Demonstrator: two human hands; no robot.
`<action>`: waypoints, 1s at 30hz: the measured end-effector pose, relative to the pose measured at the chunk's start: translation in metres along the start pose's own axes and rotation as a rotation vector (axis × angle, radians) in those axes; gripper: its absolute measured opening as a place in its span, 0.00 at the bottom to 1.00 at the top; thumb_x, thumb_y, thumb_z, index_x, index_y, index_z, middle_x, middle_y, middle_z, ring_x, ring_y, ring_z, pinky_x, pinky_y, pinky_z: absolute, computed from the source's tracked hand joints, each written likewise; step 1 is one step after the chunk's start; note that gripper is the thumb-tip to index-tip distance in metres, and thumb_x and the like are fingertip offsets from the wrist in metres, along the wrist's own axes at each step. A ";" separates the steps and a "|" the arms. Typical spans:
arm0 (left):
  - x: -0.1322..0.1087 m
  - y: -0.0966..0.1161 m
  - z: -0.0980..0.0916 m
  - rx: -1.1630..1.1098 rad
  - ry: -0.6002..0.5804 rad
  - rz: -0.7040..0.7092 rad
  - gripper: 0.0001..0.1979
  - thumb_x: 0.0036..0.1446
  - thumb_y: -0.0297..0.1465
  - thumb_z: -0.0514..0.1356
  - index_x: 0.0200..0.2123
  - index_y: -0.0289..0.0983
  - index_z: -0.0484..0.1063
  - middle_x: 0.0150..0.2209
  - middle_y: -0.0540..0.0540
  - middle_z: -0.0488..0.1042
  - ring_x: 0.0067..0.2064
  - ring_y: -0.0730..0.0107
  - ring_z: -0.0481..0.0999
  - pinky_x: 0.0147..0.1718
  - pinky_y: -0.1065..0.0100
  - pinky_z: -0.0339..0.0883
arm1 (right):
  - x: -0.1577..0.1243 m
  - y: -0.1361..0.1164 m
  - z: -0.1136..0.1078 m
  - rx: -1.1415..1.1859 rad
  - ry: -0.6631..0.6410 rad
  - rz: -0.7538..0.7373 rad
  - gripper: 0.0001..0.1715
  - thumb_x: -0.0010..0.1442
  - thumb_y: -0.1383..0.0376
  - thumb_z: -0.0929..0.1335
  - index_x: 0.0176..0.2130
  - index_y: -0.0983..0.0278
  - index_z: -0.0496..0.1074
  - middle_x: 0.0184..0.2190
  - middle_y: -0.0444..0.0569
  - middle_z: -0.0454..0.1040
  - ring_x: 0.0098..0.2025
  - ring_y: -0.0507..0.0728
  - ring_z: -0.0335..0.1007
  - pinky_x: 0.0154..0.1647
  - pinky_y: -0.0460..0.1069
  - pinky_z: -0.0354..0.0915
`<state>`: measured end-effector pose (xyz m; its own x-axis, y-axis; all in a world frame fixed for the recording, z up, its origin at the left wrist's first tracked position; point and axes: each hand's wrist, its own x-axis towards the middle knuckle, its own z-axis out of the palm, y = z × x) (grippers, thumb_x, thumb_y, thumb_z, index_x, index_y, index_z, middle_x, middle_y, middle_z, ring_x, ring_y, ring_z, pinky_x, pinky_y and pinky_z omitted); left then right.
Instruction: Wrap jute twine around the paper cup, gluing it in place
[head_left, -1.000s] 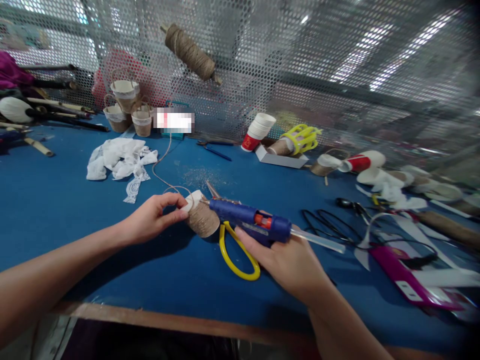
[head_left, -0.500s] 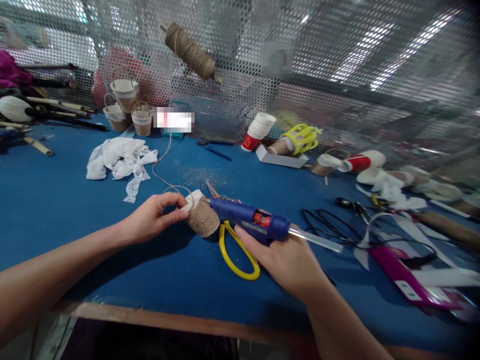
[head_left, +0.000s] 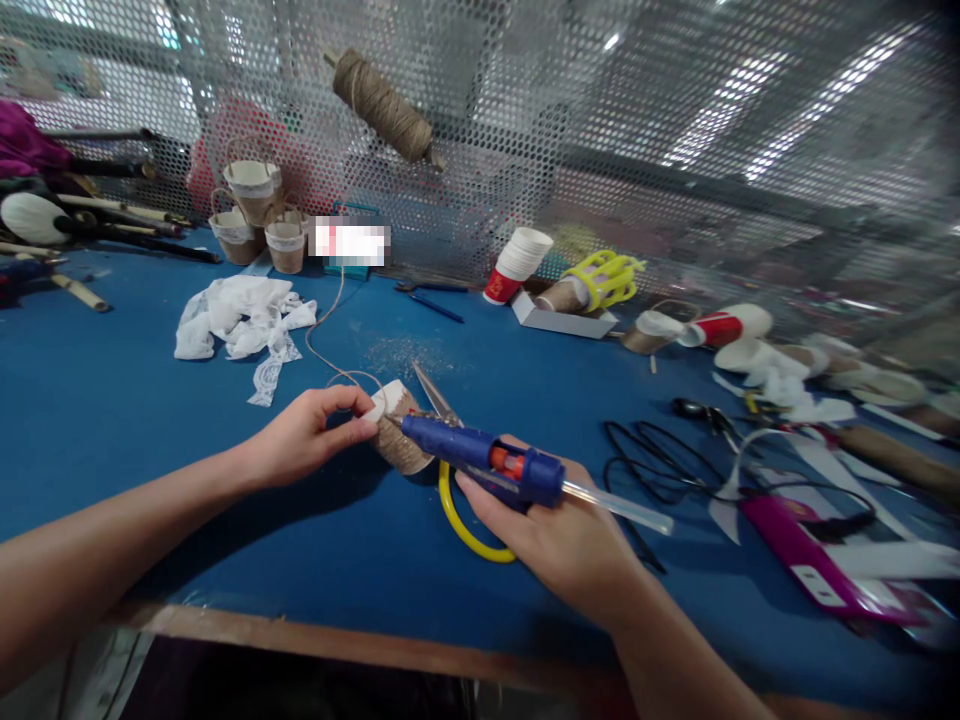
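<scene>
My left hand (head_left: 307, 438) pinches the white rim of a paper cup (head_left: 396, 435) that lies on its side on the blue table (head_left: 112, 400), its body wrapped in brown twine. My right hand (head_left: 559, 530) grips a blue hot glue gun (head_left: 487, 465) with a clear glue stick out of its back. The gun's nozzle touches the twine-wrapped side of the cup. A strand of twine (head_left: 322, 330) runs from the cup toward the back. Yellow-handled scissors (head_left: 457, 500) lie under the glue gun.
A twine spool (head_left: 382, 105) hangs on the perforated metal screen. White lace (head_left: 236, 320) lies at left, finished cup baskets (head_left: 255, 215) behind it. Stacked paper cups (head_left: 517, 262), a yellow holder (head_left: 607, 278), black cables (head_left: 660, 465) and a magenta package (head_left: 817, 560) crowd the right.
My right hand has moved the glue gun a little left, and its nozzle now lies further over the cup's twine side. My left hand and the cup have stayed put.
</scene>
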<state>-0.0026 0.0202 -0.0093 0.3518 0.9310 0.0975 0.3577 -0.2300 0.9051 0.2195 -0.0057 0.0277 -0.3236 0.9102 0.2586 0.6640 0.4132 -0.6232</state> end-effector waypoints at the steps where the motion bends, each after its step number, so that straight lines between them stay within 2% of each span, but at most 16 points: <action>1: 0.000 0.000 0.000 -0.001 -0.001 -0.001 0.10 0.53 0.35 0.54 0.29 0.33 0.67 0.28 0.48 0.69 0.32 0.70 0.66 0.36 0.68 0.60 | 0.000 -0.001 0.000 -0.006 -0.005 0.002 0.07 0.50 0.66 0.66 0.22 0.63 0.63 0.19 0.42 0.67 0.21 0.50 0.62 0.23 0.45 0.62; 14: 0.001 -0.001 0.000 0.007 -0.002 -0.008 0.11 0.53 0.36 0.54 0.28 0.34 0.67 0.28 0.47 0.68 0.32 0.69 0.65 0.35 0.68 0.59 | 0.000 -0.001 0.000 -0.008 -0.050 0.031 0.06 0.50 0.66 0.66 0.23 0.64 0.66 0.18 0.42 0.66 0.20 0.49 0.61 0.22 0.45 0.61; 21: 0.000 -0.001 -0.001 0.028 -0.004 0.001 0.10 0.53 0.36 0.54 0.29 0.34 0.67 0.30 0.46 0.70 0.34 0.68 0.67 0.36 0.67 0.60 | 0.004 -0.002 -0.006 0.032 -0.022 0.037 0.03 0.50 0.66 0.65 0.26 0.62 0.68 0.20 0.45 0.71 0.20 0.52 0.66 0.22 0.46 0.65; 30: 0.000 -0.003 -0.002 0.049 -0.028 0.047 0.09 0.54 0.35 0.53 0.30 0.34 0.67 0.32 0.45 0.71 0.36 0.68 0.68 0.39 0.67 0.61 | 0.006 0.009 -0.008 -0.002 -0.004 0.046 0.05 0.50 0.65 0.64 0.24 0.62 0.67 0.17 0.42 0.66 0.18 0.51 0.61 0.20 0.46 0.63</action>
<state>-0.0052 0.0218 -0.0117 0.3926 0.9109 0.1271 0.3818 -0.2871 0.8785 0.2287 0.0040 0.0299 -0.2953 0.9282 0.2263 0.6798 0.3706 -0.6329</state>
